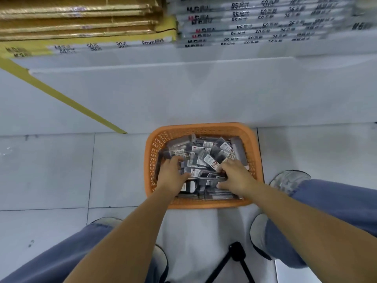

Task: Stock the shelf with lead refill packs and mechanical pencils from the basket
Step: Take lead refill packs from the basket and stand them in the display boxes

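Both my left hand [172,172] and right hand [234,176] are down in the slick dark plastic packs of leads and pencils [204,152], heaped loose in the orange plastic lattice basket [204,127] on the pale tiled floor [61,170] at my 12 o'clock, under the white shelf [183,65]. I can't tell if either's actually gripping anything. My guess is those glossy sleeves slide, so a greedy scoop sheds packs, or corners snag in the lattice holes.

Loose packs [204,158] crowd the basket [200,126] wall to wall; bare floor [61,170] lies open leftward.

Head view, facing steeply down, near above basket [201,127]
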Tool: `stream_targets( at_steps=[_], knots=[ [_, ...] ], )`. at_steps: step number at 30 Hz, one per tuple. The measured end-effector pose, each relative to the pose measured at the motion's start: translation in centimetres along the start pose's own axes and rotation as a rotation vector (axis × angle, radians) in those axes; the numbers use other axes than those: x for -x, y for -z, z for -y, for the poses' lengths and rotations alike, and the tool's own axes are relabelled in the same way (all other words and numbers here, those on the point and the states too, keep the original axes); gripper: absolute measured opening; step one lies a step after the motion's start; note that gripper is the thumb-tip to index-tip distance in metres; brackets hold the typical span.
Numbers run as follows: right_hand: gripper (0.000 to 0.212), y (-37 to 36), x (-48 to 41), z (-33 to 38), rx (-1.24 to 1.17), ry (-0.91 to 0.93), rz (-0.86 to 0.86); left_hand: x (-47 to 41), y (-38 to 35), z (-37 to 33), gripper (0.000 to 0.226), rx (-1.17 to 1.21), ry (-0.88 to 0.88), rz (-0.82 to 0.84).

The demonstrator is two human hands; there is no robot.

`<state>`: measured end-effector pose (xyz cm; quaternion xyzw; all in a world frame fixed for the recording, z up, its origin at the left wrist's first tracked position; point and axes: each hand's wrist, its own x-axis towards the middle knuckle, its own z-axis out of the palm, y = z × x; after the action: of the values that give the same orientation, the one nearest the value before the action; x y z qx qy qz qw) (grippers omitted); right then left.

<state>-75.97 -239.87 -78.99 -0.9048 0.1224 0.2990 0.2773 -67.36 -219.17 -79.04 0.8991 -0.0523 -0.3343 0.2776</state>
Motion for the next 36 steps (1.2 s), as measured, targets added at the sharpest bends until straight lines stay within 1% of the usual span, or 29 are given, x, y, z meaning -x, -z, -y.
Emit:
stream_targets(
  at_steps=[2, 4, 7, 10, 12, 15, 16, 18, 20, 23, 25, 27, 29, 32, 34, 36],
  knots=[
    [0.042, -0.1, 0.1, 0.0, -0.037, 0.018, -0.021, -0.1, 0.2, 0.0, 0.043, 0.014, 0.011, 0.01],
    [0.04, 0.0, 0.2, 0.0, -0.105, 0.017, -0.026, 0.0, 0.6, -0.1, 0.038, 0.037, 0.021, 0.058],
    [0.042, 0.3, 0.1, 0.0, -0.205, 0.006, -0.016, 0.0, 1.3, 0.2, 0.031, -0.028, -0.004, 0.157],
    [0.045, 1.0, -0.1, 0.1, -0.354, -0.039, -0.027, 0.4, 2.1, 0.6, 0.024, -0.011, 0.033, 0.239],
    [0.046, 1.5, -0.1, 0.5, -0.407, -0.041, -0.019, 0.7, 2.3, 0.9, 0.018, 0.036, 0.063, 0.254],
    [0.036, 1.9, 0.0, 1.0, -0.47, -0.033, 0.018, 1.2, 2.5, 1.5, 0.012, 0.141, 0.116, 0.238],
    [0.034, 1.8, 0.1, 1.1, -0.472, -0.037, 0.029, 1.4, 2.7, 1.8, 0.013, 0.168, 0.136, 0.218],
    [0.039, 1.2, 0.2, 1.2, -0.459, -0.063, 0.048, 1.6, 3.0, 2.4, 0.02, 0.217, 0.196, 0.179],
    [0.052, 0.3, 0.3, 0.9, -0.448, -0.107, 0.076, 2.1, 3.1, 3.0, 0.029, 0.343, 0.279, 0.169],
    [0.081, -0.4, 0.5, 0.6, -0.435, -0.175, 0.112, 2.9, 3.0, 3.5, 0.04, 0.574, 0.351, 0.207],
    [0.089, -0.6, 0.4, 0.6, -0.388, -0.177, 0.122, 3.2, 2.8, 3.5, 0.044, 0.691, 0.38, 0.265],
    [0.089, -0.7, 0.3, 0.6, -0.336, -0.166, 0.115, 3.4, 2.7, 3.6, 0.041, 0.799, 0.401, 0.306],
    [0.085, -0.9, 0.5, 0.5, -0.328, -0.154, 0.087, 3.4, 2.6, 3.5, 0.04, 0.877, 0.421, 0.311],
    [0.073, -0.8, 1.2, 0.1, -0.354, -0.144, 0.021, 3.4, 2.6, 3.2, 0.043, 0.863, 0.395, 0.293],
    [0.065, -0.1, 1.6, 0.1, -0.434, -0.158, -0.023, 3.5, 2.9, 2.8, 0.043, 0.833, 0.375, 0.276],
    [0.065, 1.3, 2.0, 0.5, -0.543, -0.172, -0.032, 3.6, 3.3, 2.2, 0.039, 0.817, 0.358, 0.246]
  ],
)
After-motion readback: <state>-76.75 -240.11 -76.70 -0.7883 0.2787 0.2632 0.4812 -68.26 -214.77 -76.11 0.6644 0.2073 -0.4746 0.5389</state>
